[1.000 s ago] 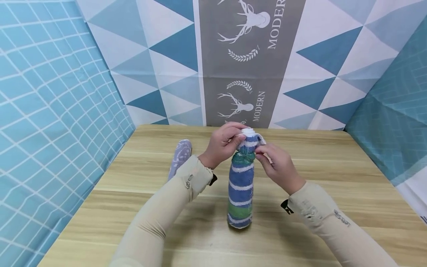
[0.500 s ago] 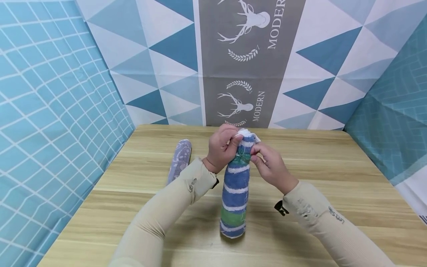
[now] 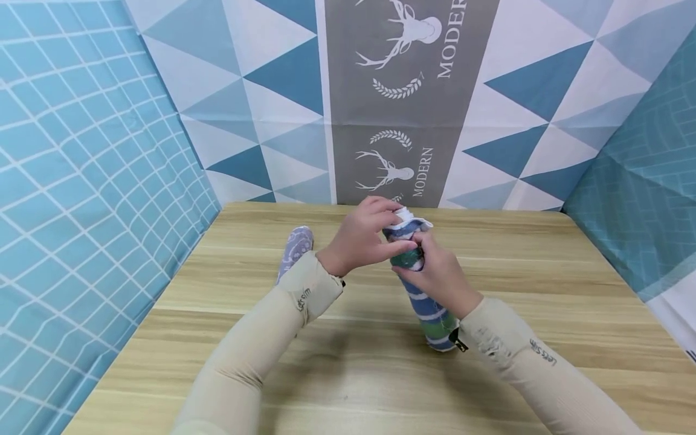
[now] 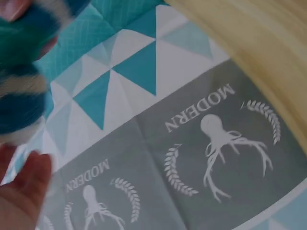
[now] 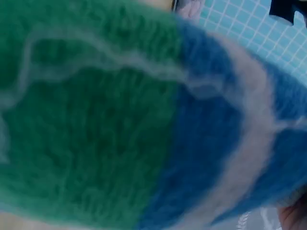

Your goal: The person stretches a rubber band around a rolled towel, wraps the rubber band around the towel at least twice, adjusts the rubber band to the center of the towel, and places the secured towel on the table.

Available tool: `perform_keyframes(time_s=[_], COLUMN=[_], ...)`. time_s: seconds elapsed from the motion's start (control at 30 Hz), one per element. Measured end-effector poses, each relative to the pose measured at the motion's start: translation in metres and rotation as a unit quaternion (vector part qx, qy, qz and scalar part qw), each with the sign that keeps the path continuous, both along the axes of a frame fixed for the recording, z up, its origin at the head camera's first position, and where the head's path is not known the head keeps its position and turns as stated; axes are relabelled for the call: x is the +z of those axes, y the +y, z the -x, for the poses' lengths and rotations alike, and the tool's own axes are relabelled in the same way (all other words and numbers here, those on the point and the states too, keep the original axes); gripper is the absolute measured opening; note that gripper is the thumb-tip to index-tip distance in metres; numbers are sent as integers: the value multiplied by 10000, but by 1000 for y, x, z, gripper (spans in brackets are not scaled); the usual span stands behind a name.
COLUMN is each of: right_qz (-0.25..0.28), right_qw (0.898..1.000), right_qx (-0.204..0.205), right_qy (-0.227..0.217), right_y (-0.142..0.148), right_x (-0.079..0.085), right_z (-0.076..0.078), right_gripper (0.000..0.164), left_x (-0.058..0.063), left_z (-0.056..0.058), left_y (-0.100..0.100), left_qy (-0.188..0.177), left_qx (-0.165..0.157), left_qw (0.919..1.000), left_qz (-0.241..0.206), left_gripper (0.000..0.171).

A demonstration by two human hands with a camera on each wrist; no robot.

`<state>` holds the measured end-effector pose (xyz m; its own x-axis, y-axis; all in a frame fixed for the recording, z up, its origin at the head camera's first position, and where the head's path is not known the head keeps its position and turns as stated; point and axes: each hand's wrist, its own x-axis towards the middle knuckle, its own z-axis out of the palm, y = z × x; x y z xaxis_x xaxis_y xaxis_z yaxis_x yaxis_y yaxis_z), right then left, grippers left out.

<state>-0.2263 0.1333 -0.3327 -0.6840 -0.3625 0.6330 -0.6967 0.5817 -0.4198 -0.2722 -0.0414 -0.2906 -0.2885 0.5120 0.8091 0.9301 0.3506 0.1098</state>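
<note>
Clasping striped roll (image 3: pixel 428 308) — right grip (image 3: pixel 441 275), left grip (image 3: pixel 360 235) spread

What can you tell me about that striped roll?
The striped roll, blue, white and green, looks like fuzzy towelling, with a white top and loose flap. Its top leans left; whether its base touches the table is unclear. The right hand grips its upper part; the left hand is at its top.

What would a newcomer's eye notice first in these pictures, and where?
Probably the striped roll first, tilted, right of centre, its upper part gripped by the right hand, the left hand at its top. Next, the deer prints on the backdrop, beyond the table. A lilac item lies at left.
</note>
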Motion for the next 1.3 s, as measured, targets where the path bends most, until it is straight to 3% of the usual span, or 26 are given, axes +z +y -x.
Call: perform_keyframes(time_s=[0.1, 0.17, 0.27, 0.4, 0.47, 0.6, 0.7, 0.83, 0.93, 1.1, 1.3], right_qz=[-112, -124, -157, -472, -649, -918, -1024, -737, -583, -797, -945], right_qw=[9995, 9978, 9918, 9746, 9633, 9502, 9471, 9496, 9479, 9437, 9514], right_qx=[185, 513, 869, 957, 968, 844, 587, 352, 382, 631, 447], right_qy=[249, 407, 919, 1971, 2417, 2856, 2984, 3027, 3109, 3148, 2897], right_y=[5, 9, 15, 21, 22, 17, 11, 7, 8, 3, -2], right_x=[-4, -5, -5, 2, 7, 12, 11, 8, 10, 11, 7], right_z=[6, 9, 14, 20, 21, 21, 19, 15, 14, 14, 12], right_gripper=[52, 43, 23, 42, 43, 40, 37, 39, 41, 41, 43], left_x=[4, 3, -2, -8, -9, -10, -10, -7, -4, -9, -12], left_z=[-4, -5, -5, -2, -2, -1, 0, 0, -2, -4, -5], left_y=[1, 2, 2, 2, 3, 4, 5, 4, 4, 2, 1], left_qy=[-238, -296, -151, 194, 331, 334, 116, -174, -255, -158, -282], left_qx=[363, 391, 136, -302, -443, -602, -683, -850, -916, -707, -485], left_qw=[9969, 9964, 9993, 9992, 9981, 9967, 9951, 9907, 9881, 9873, 9873], left_qz=[663, 694, 315, -159, -265, -437, -708, -1047, -1213, -1412, -1484], left_gripper=[20, 16, 18, 22, 22, 18, 13, 10, 9, 11, 10])
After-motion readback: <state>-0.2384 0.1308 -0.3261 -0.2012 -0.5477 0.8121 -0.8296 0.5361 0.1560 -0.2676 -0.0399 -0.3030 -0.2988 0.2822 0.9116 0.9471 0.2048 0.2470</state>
